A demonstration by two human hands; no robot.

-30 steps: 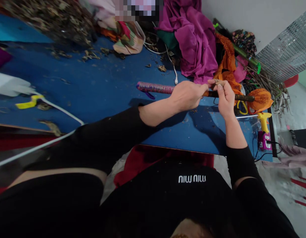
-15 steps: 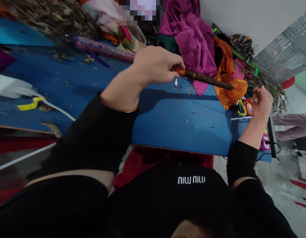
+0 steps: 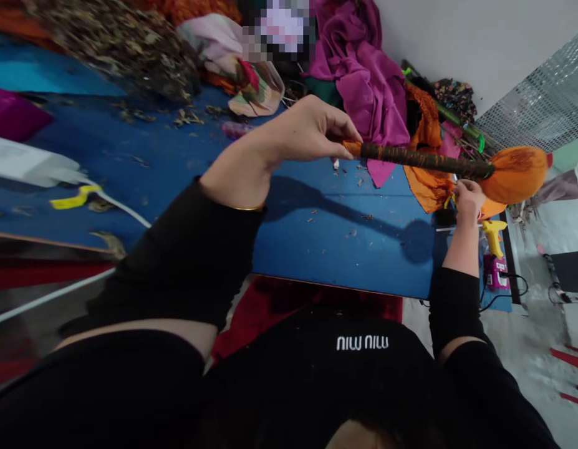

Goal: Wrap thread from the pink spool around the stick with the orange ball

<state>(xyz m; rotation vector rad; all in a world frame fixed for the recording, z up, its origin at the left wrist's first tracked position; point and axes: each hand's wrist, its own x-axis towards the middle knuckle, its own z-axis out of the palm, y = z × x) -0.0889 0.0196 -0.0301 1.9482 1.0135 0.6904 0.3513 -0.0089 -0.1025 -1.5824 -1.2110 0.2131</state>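
A dark brown stick [image 3: 419, 158] wound with orange thread lies level above the table. Its right end carries a round head of orange cloth [image 3: 515, 174], tied tight at the neck. My left hand [image 3: 312, 128] pinches the orange-wrapped left end between thumb and fingers. Just below the stick, near the neck of the head, is my right hand [image 3: 469, 198], its fingertips pressed together; what they hold, if anything, is too small to make out. Behind my right hand a loose orange cloth [image 3: 422, 187] drapes over the table.
The blue table [image 3: 335, 249] has scattered dry bits. Magenta cloth [image 3: 370, 93] and a heap of dried plant matter [image 3: 130, 56] lie at the back. Right of my right hand are a yellow glue gun [image 3: 494, 237] and a purple box [image 3: 497, 272]. A white power strip [image 3: 31, 163] sits left.
The stick has shifted right and come up toward me, its orange head now beyond my right hand. My right hand has moved left, closer under the stick. My left hand keeps its hold.
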